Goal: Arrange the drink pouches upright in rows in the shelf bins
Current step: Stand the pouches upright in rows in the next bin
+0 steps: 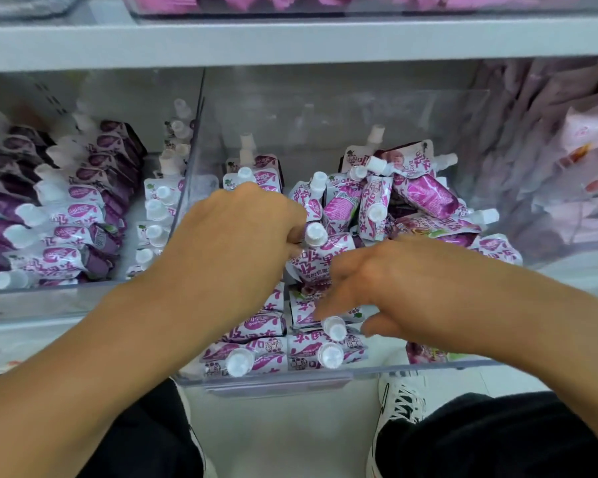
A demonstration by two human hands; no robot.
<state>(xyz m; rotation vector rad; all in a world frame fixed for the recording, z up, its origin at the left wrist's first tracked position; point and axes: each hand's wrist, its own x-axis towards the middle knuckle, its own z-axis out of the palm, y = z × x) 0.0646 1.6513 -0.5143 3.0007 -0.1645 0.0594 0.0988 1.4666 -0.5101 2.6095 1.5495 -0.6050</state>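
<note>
On my left, the neighbouring bin (pixel 83 284) already holds neat rows. In the pulled-out bin (pixel 290 381), my left hand (pixel 235 232) pinches a pouch (pixel 320 257) at its neck, fingers curled round it. My right hand (pixel 387 291) hovers with fingers loosely spread (holding nothing I can see). Next, I'd stand it upright behind the front rows, then tackle the jumbled heap (pixel 411 198) at right.

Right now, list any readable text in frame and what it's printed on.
"吸" and "果冻": large purple characters on the pouch that the left hand grips in the middle bin.
"吸": also legible on the pouches in the left bin.
Small print inside the purple leaf logos: too blurred to read.
Fine print and barcode areas: too small to read.
Pink packs at right: no legible text.
</note>
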